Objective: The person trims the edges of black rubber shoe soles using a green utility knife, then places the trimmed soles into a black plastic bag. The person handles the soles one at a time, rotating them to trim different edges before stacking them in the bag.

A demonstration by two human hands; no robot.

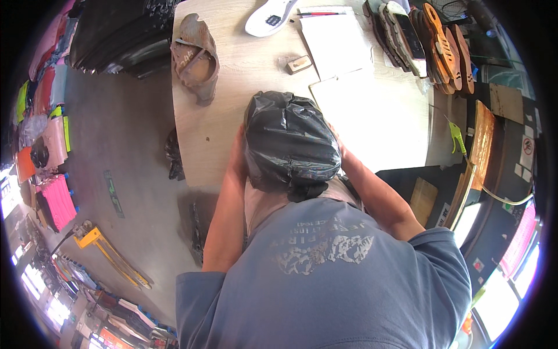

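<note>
A bulging black plastic bag [290,142] rests at the near edge of a light wooden table [232,87], close against my chest. My left hand [237,156] presses the bag's left side, and only the hand's edge shows. On the bag's right side is my right hand [338,145], mostly hidden behind the bag. Both forearms come up from my blue shirt and wrap around the bag. The bag's knotted end [308,191] points toward me.
On the table lie a brown worn sole piece [195,58], a white sole [270,16], white paper sheets [337,41], a red pen [319,13] and a small wooden block [298,64]. A row of soles [430,43] stands at the right. A yellow hand truck [110,253] is on the floor.
</note>
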